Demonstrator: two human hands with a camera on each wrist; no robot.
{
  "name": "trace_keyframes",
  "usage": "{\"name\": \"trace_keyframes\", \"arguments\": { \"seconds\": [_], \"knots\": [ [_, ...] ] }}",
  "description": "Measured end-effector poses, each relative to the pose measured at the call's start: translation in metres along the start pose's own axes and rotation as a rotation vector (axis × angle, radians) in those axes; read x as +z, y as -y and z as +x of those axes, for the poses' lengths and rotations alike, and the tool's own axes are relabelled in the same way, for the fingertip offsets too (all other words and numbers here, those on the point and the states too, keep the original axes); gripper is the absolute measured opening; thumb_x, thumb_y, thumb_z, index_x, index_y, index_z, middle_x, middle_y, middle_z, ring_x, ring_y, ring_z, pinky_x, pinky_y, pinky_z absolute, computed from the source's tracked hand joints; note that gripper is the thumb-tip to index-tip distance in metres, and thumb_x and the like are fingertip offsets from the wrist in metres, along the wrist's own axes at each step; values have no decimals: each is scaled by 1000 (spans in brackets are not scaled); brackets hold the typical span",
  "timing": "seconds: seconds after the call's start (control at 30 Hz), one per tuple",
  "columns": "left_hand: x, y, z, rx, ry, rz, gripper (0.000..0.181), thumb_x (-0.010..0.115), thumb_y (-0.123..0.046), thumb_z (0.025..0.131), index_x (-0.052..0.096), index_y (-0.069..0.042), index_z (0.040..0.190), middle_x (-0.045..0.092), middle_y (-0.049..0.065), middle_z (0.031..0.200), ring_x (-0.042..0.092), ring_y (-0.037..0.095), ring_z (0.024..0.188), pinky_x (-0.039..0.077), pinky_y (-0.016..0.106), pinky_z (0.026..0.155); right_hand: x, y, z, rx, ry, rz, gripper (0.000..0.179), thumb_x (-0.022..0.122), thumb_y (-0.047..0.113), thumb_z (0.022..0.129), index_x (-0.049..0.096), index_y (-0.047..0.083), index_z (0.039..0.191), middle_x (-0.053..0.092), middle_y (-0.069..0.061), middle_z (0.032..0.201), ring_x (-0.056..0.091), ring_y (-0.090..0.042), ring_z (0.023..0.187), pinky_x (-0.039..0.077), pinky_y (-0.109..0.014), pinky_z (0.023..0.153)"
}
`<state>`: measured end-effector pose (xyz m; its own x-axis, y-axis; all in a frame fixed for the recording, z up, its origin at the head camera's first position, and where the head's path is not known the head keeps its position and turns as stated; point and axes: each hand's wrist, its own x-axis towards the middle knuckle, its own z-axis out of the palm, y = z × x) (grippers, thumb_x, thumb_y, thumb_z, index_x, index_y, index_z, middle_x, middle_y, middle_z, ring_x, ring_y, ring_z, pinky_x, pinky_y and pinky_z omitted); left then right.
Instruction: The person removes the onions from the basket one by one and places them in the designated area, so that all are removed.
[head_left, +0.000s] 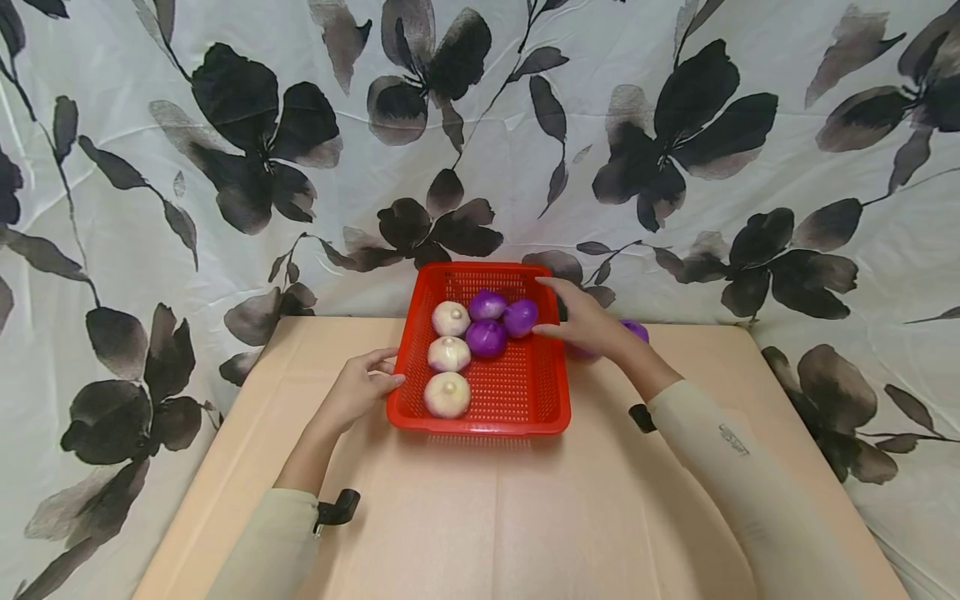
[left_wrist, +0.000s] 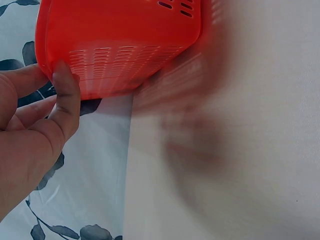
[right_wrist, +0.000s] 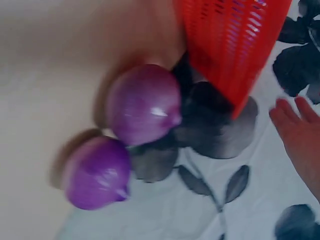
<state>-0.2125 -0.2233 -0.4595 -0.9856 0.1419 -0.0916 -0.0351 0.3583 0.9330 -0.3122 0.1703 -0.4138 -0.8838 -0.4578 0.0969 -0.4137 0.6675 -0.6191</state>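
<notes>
A red plastic basket (head_left: 517,392) is near the table's far edge, its shadow falling on the tabletop. Inside it, white onions (head_left: 447,395) form a column on the left, and purple onions (head_left: 487,338) cluster toward the back. My left hand (head_left: 358,385) pinches the basket's left rim between thumb and fingers, as the left wrist view shows at the rim (left_wrist: 44,45). Over the right rim reaches my right hand (head_left: 585,321), fingers extended beside the nearest purple onion; in the right wrist view these fingers (right_wrist: 287,112) look straight and hold nothing.
Two more purple onions (right_wrist: 144,105) lie outside the basket to its right, partly hidden by my right arm in the head view. A light wooden table (head_left: 450,517) extends toward me. Behind it hangs a white cloth (head_left: 540,167) with dark flowers.
</notes>
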Motion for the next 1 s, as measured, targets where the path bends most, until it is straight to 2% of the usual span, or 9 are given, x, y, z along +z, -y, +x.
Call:
{"name": "trace_keyframes", "arguments": {
  "seconds": [0.2,0.5,0.73,0.9,1.0],
  "knots": [
    [-1,0,1,-3,4,2,57,69,-4,97,48,7,149,65,25,113,72,26,90,61,23,72,-2,29,15,-75,126,-38,79,83,35,87,46,13,154,52,-11,151,52,-34,138,48,-56,111],
    [-2,2,1,-6,1,21,56,69,-4,97,49,6,148,64,25,111,72,24,87,60,22,73,13,64,38,-160,318,-34,63,82,32,89,57,13,143,61,-8,140,60,-29,129,51,-46,109],
    [-3,1,0,-1,5,15,56,68,-3,96,49,7,148,63,26,111,70,20,84,59,21,70,33,81,50,-185,449,-85,61,81,32,89,60,15,144,64,-3,140,61,-29,128,51,-42,109],
    [-3,0,-1,0,11,16,56,68,-3,97,48,8,148,63,26,113,69,18,83,59,20,70,50,89,54,-196,574,-61,60,80,28,91,59,10,144,64,-11,137,61,-32,123,55,-40,104],
    [-1,0,0,-5,13,19,56,67,-4,98,47,8,149,63,25,113,69,17,82,59,21,69,58,92,54,-161,646,-21,59,79,24,92,57,10,145,63,-14,136,61,-31,118,57,-38,99]
  ]
}}
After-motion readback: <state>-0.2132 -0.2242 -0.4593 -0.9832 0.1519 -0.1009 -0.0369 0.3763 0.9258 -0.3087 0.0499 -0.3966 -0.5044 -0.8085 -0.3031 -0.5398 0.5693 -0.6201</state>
